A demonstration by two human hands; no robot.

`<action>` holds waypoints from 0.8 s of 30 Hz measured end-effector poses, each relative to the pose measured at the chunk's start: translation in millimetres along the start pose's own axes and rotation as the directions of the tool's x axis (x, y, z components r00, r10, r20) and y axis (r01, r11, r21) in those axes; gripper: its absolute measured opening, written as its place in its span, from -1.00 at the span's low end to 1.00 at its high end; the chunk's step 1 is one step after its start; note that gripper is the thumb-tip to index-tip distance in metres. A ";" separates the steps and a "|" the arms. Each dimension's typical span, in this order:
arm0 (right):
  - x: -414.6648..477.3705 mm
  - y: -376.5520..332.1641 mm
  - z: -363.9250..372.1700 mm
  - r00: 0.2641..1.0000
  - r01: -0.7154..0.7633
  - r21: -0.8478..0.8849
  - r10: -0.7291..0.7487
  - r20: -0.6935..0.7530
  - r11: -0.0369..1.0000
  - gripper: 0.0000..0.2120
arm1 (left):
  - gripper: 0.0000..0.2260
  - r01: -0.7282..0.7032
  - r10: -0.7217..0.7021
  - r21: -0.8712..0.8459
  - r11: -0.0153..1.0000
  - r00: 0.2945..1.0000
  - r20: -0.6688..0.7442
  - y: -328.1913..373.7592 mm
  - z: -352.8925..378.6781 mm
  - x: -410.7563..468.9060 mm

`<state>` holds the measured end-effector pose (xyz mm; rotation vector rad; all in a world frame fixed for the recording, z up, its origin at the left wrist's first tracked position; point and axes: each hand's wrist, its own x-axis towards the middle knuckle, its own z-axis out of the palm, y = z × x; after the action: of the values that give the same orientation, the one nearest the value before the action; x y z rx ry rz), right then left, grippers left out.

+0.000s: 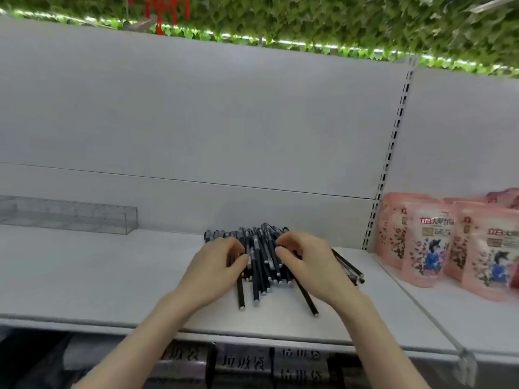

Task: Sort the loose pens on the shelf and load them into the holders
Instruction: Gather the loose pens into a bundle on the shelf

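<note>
As the left hand [216, 266] and right hand [307, 265] pinch black pens [261, 248] between curled fingers, these light, stiff, slippery barrels likely suit mid-length grips.

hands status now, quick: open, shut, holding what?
Left hand: shut, fingers curled round pens in the pile of slim black pens.
Right hand: shut, fingers curled round pens in the same pile.

back panel [196, 108] was pale grey, seamed | slotted upright [393, 153] stood right | ivy [309, 15] hung above | light strip [292, 42] ran along its lower edge | pink pouches [421, 242] stood far right
</note>
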<state>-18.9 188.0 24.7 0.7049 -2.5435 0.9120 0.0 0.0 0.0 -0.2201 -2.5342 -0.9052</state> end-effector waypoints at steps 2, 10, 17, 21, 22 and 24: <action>17.4 9.5 10.5 0.997 -0.024 -0.085 0.030 0.076 0.996 -0.79 | -0.65 0.119 -0.137 0.249 0.961 0.989 0.055 -9.7 8.9 15.7; 75.2 36.6 41.2 0.932 0.021 -0.423 0.136 0.337 0.906 -0.51 | -0.21 0.342 -0.411 0.350 0.872 0.900 0.146 -29.2 19.4 49.3; 75.7 38.3 56.7 0.959 0.058 -0.524 0.099 0.266 0.850 -0.54 | -0.62 0.398 -0.406 0.083 0.914 0.906 0.124 -53.8 12.6 61.9; 75.3 41.7 58.6 0.961 0.049 -0.495 0.094 0.259 0.867 -0.52 | -0.74 0.397 -0.407 0.104 0.912 0.908 0.096 -58.8 8.7 65.9; 76.2 42.2 58.1 0.960 0.044 -0.483 0.097 0.263 0.875 -0.52 | -0.73 0.402 -0.412 0.112 0.909 0.906 0.092 -61.0 8.8 66.6; 76.5 42.1 56.3 0.963 0.025 -0.452 0.100 0.251 0.892 -0.51 | -0.74 0.405 -0.416 0.114 0.907 0.904 0.098 -63.0 7.3 66.5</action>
<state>-113.4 153.3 -1.2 0.6667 -2.8620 0.2114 -80.0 -43.9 -10.5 0.3136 -2.7821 -0.9459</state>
